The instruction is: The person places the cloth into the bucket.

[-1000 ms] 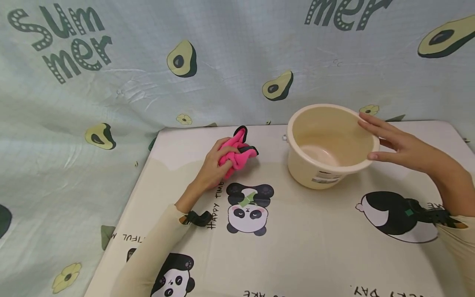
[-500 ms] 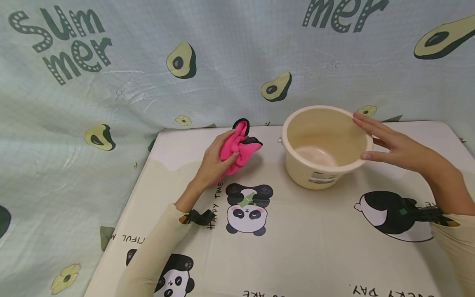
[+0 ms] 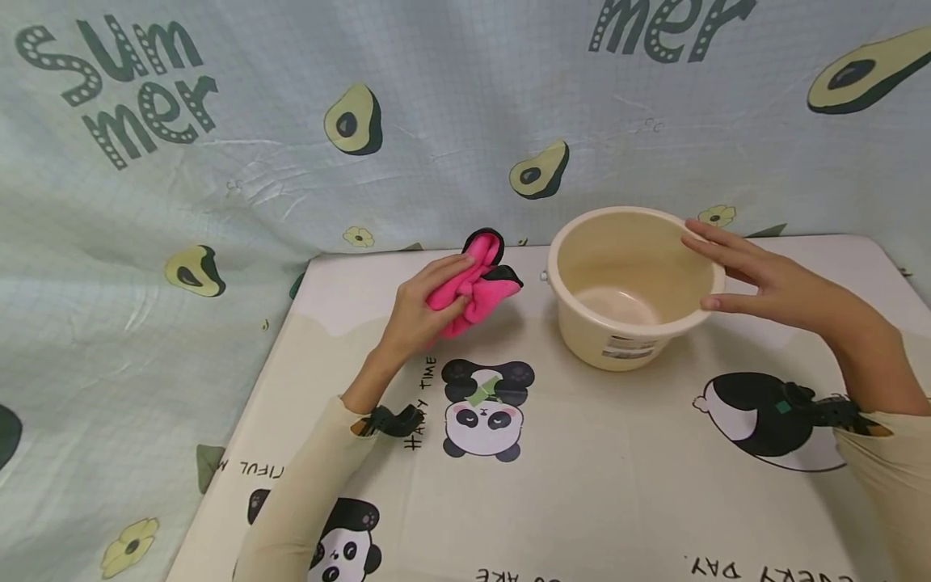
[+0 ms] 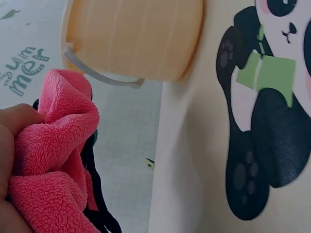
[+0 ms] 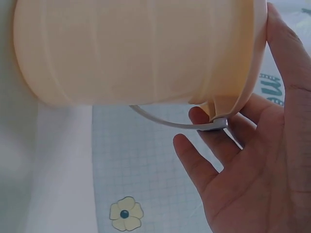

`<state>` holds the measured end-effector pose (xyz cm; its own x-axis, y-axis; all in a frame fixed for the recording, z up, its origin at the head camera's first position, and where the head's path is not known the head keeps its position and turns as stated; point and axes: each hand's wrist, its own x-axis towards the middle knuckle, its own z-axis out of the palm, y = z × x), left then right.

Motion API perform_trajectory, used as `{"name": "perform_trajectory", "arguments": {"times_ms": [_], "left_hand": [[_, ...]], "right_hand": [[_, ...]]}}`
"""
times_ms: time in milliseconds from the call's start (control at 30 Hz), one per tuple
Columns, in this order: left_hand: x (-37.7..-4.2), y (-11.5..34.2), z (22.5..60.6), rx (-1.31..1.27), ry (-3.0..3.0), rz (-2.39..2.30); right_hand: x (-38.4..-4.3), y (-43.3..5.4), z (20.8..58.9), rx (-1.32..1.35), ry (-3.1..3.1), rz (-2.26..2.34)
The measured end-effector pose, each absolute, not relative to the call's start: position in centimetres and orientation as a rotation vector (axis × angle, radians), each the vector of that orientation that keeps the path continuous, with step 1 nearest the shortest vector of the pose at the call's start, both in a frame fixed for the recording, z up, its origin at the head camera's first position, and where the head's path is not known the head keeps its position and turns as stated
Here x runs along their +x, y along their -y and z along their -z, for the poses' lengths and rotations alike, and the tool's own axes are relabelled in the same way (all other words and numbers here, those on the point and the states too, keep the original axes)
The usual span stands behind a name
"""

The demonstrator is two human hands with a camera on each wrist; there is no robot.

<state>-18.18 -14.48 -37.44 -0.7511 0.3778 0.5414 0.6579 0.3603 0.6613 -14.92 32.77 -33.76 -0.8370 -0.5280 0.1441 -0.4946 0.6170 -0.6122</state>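
Note:
In the head view my left hand (image 3: 425, 311) grips a bunched pink cloth (image 3: 476, 295) with dark edging, held up over the table left of the bucket. The left wrist view shows the fluffy cloth (image 4: 58, 131) at the fingers, a dark edge hanging behind it. A cream plastic bucket (image 3: 607, 339) stands upright with its mouth facing up, nothing visible inside. My right hand (image 3: 774, 283) touches its right rim with fingers and thumb spread and fairly straight. Close up, the thumb lies along the rim and other fingers (image 5: 197, 160) are near the handle hinge.
The table (image 3: 582, 485) has a cream cover printed with pandas and lettering. Behind it hangs a pale curtain (image 3: 436, 162) with avocado prints, down to the table's back edge. A thin grey handle (image 5: 165, 119) hangs along the bucket's far side.
The bucket has shifted a little left along with my right hand. My left hand has raised the cloth slightly and brought it rightward, nearer the bucket.

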Motion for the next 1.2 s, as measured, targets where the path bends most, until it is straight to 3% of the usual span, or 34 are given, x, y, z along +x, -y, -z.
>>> {"name": "perform_trajectory", "arguments": {"times_ms": [633,1000,1200], "left_hand": [[-15.9,13.1,32.4,-0.886,2.242,1.385],[-15.9,12.5,31.6,-0.891,2.222,1.411],[-18.0,12.8,33.2,-0.913,2.194,1.401]], "right_hand": [[-14.6,-32.5,33.1,-0.717,-2.836,0.912],[-14.3,-32.7,33.3,-0.704,-2.847,0.939],[-14.6,-32.7,33.2,-0.684,-2.839,0.938]]}}
